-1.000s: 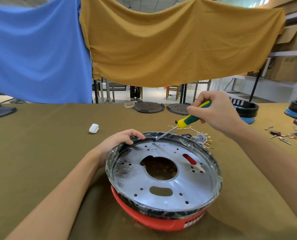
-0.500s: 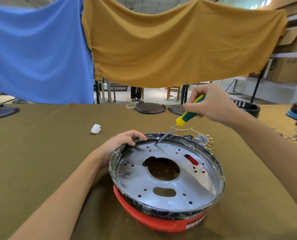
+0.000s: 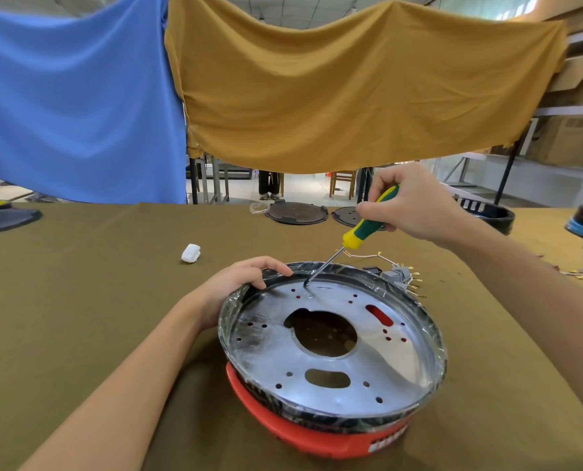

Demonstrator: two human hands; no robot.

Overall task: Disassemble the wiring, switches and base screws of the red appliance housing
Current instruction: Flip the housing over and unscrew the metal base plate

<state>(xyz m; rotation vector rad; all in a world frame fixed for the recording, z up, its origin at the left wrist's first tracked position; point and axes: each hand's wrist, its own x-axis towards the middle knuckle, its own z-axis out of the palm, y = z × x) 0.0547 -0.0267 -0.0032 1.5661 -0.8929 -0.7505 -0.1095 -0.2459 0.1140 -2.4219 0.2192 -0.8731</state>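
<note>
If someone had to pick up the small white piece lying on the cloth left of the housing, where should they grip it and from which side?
Pinch the white piece across its short width, coming straight down from above. It lies flat and alone on the table cloth, a small rounded block with open space all round, well clear of the left hand on the housing rim. Its finer shape is too small to tell.

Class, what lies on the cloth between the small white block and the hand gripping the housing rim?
Nothing: the head view shows bare cloth between white block and left hand.
</note>
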